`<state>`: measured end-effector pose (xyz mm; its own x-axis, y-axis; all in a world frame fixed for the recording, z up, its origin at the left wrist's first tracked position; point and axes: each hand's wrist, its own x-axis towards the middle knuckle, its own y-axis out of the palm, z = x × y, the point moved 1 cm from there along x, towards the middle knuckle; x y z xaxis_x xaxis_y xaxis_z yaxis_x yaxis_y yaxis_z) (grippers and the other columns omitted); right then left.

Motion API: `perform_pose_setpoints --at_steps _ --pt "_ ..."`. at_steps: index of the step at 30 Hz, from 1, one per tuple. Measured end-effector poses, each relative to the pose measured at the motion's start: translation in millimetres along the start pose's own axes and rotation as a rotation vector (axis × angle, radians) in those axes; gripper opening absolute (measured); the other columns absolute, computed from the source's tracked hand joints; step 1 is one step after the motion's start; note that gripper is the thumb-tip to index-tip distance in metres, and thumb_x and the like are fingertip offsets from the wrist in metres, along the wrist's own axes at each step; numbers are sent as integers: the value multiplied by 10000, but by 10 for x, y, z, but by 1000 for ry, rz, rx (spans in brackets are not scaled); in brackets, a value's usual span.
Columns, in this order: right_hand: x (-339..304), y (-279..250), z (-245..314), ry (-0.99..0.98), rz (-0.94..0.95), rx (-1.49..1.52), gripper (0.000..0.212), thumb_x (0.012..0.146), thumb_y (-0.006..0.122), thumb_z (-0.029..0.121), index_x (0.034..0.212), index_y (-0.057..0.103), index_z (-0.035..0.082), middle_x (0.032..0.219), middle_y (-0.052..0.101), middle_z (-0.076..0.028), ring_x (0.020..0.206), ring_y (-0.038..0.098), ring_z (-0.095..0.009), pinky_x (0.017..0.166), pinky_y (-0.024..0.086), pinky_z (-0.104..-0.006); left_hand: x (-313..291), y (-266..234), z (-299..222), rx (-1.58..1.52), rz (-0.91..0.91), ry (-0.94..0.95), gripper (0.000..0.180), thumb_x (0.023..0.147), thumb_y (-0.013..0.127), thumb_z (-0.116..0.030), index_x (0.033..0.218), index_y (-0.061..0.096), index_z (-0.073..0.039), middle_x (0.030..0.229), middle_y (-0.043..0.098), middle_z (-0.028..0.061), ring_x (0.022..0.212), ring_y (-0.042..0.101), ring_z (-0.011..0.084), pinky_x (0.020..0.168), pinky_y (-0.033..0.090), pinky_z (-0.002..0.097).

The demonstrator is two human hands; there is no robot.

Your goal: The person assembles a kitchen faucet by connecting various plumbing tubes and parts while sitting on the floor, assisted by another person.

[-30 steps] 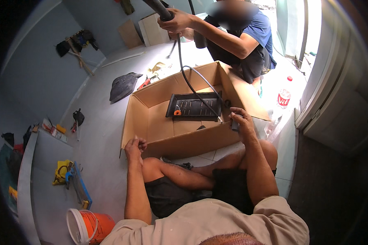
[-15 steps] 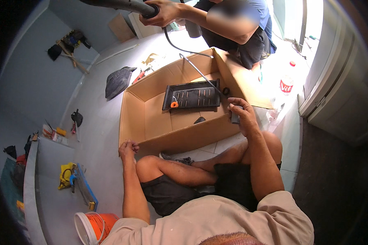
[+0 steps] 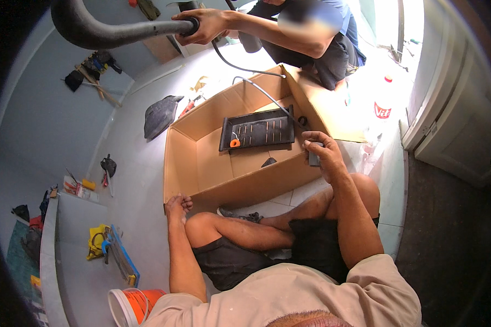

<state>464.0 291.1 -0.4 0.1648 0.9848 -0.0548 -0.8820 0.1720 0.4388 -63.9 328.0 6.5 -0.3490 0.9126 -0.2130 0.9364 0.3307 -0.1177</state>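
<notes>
Head view: right hand (image 3: pixel 328 155), nearer the crosswise tray (image 3: pixel 259 131) ahead, is pinching a grey block (image 3: pixel 314 160), left hand (image 3: pixel 178 208) half-curling, hold unclear.

Orange/wht bucket (image 3: pixel 142 304) nr L; yellow item (image 3: pixel 96 243) & blue-edged tool (image 3: pixel 123 254) beyond it. Blk bag-like item (image 3: pixel 162 117) on flr (image 3: pixel 133 161), far L. Red-capped btl (image 3: pixel 383 109) far R; lt-grey door (image 3: pixel 456 128) R.

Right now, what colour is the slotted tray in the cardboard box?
The tray is black; head view.
</notes>
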Motion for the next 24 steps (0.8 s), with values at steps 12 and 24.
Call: perform_pose_setpoints --at_steps 12,24 --pt "7 -38 -43 -46 41 -42 386 888 713 199 1222 674 10 1043 697 -104 985 637 -183 863 505 -317 89 -131 104 -84 42 -111 227 1048 551 -237 993 598 -22 857 668 128 710 638 236 651 556 393" --pt "-5 -27 -32 -90 37 -58 390 866 704 166 1223 665 13 1051 676 -120 928 634 -173 770 541 -320 117 -167 138 -81 33 -140 263 1057 518 -260 1040 589 -8 916 676 144 768 647 269 720 567 431"
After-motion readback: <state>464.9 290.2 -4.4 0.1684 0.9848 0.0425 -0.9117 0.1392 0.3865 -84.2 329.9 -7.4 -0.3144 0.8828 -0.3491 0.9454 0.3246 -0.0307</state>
